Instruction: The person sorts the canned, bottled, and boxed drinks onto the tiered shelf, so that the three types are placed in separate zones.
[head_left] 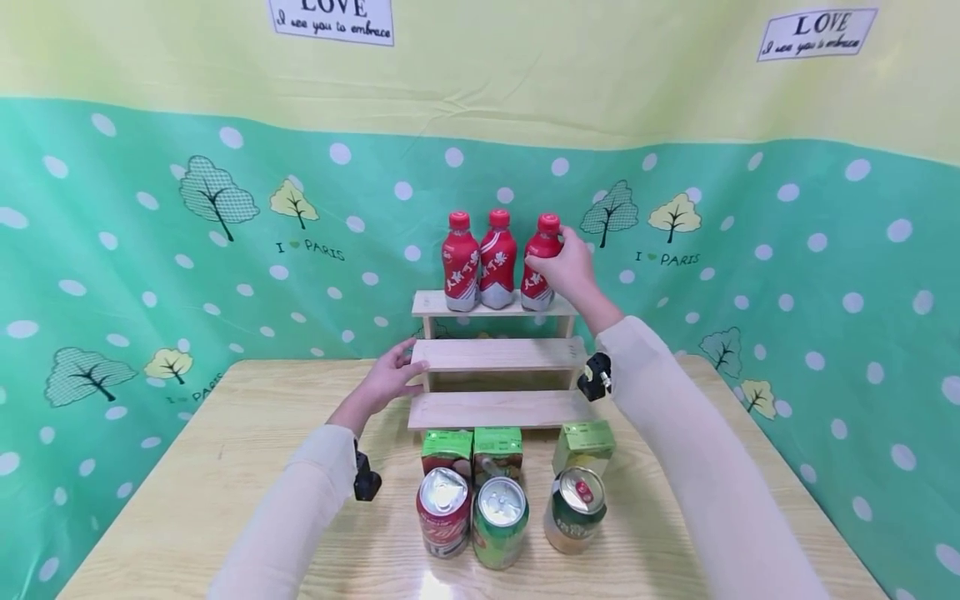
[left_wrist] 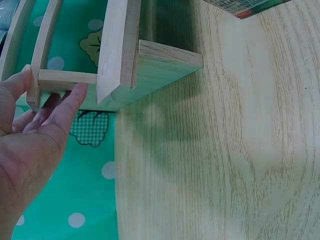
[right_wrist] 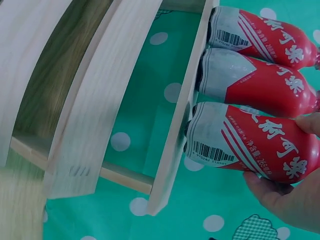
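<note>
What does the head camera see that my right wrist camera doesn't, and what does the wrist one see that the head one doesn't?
Only the head view: three cans, three green-topped boxes, the left-hand grip at the shelf's side, and the "LOVE" signs up high.

Only the right wrist view: barcodes, on two of the red bottles.

Both: all three red bottles, the right-hand grip holding one of them, the wooden shelf and the spotted green cloth behind.

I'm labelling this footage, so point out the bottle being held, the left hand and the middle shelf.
Held bottle (right_wrist: 250, 142): right wrist view, its red part.
Left hand (head_left: 387, 379): head view, middle of the hand.
Middle shelf (head_left: 498, 354): head view, centre of its board.
</note>
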